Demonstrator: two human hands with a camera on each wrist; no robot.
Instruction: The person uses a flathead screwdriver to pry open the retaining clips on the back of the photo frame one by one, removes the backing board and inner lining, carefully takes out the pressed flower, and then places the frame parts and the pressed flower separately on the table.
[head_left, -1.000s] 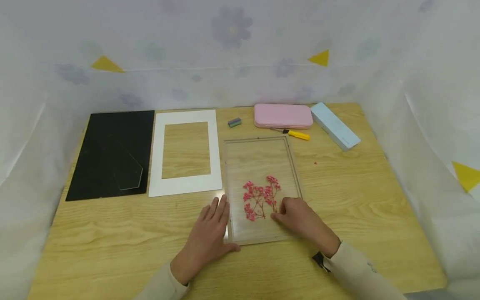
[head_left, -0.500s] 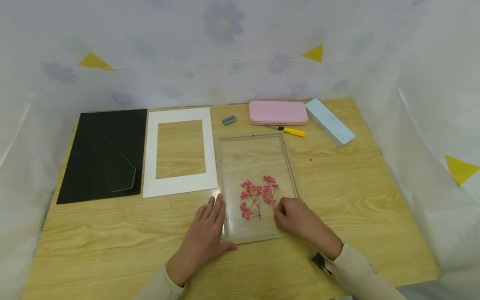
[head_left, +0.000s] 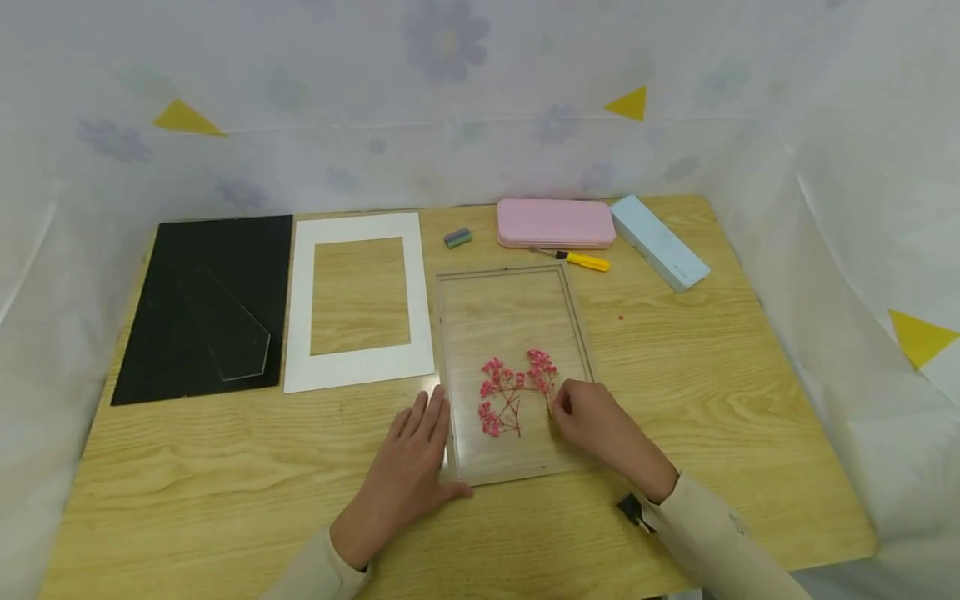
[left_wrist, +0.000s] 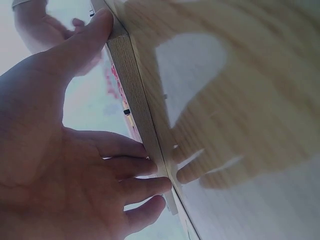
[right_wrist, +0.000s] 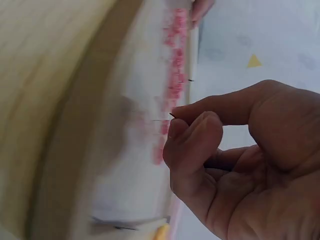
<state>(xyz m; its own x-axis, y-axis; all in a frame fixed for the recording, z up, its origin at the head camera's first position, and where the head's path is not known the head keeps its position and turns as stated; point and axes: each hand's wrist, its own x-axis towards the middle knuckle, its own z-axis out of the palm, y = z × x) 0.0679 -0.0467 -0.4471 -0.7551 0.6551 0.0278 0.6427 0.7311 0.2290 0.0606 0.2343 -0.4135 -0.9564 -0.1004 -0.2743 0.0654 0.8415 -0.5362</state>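
A wooden photo frame with a clear pane lies on the table in front of me. My left hand rests against its left side and near corner, fingers straight, thumb at the near edge. On the pane, toward the lower middle, lies a sprig of pink dried flowers. A second pink sprig is right of it, their flower heads close together. My right hand pinches the stem of this second sprig between thumb and forefinger; the stem tip pokes out in the right wrist view.
A black backing board and a white mat lie to the left. Behind the frame are a small grey-green piece, a pink case, a yellow-handled screwdriver and a light blue box. A red speck lies right.
My right hand has gone from the pane to the sprig's stem and now moved it slightly away from me, parting it from the left sprig. The left hand stays put. The view shifted slightly.
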